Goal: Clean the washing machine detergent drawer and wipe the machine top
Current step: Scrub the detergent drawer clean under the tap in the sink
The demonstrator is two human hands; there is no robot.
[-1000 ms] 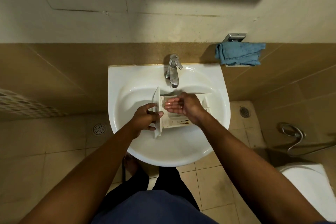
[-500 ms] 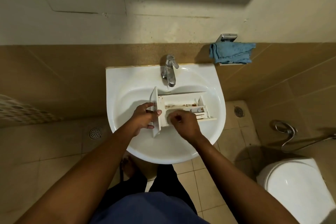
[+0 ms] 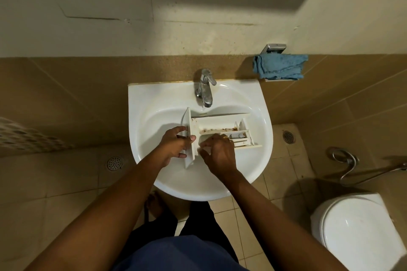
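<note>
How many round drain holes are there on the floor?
2. One floor drain sits left of the sink, near the wall. The other floor drain is right of the sink. More could be hidden under the sink or the person.

Bathroom — sink (image 3: pixel 253 99), toilet (image 3: pixel 356 231), tiles

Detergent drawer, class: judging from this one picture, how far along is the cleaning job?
Done: the detergent drawer is out of the machine and lies in the sink under the tap.

In hand: the left hand grips its front panel while the right hand works inside a compartment.

Left: brown residue lines the back compartment. The blue cloth hangs unused, and the machine top is out of view.
</note>
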